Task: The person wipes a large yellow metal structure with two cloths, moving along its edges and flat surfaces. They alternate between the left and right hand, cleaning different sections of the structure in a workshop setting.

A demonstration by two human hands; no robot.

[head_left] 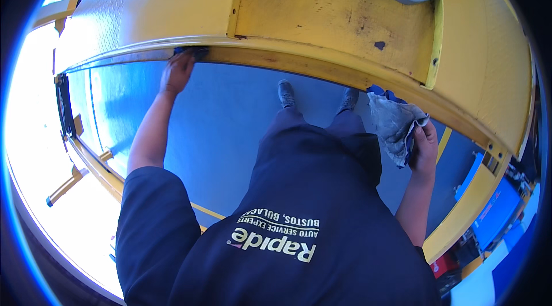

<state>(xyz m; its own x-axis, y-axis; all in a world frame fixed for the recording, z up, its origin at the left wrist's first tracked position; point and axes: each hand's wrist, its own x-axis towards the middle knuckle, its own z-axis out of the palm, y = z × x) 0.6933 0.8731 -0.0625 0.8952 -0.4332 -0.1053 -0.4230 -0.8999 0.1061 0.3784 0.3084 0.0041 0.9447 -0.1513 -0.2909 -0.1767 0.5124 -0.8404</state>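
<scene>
Pinching stained rag (pixel 395 121) in right hand (pixel 424 146), centre right; touching dark cloth (pixel 200 53) at yellow beam (pixel 270 60) with left hand (pixel 179 70), upper left, closure untold; seemingly partway, with marks (pixel 379 45) left on yellow panel (pixel 328 13), top.

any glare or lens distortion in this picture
In the head view, the left side is blown out to white, with bluish glare on the floor; the yellow beam bows into an arc; corners go black; the dark item at the left hand shows little detail, the grey cloth in the right hand more.
</scene>
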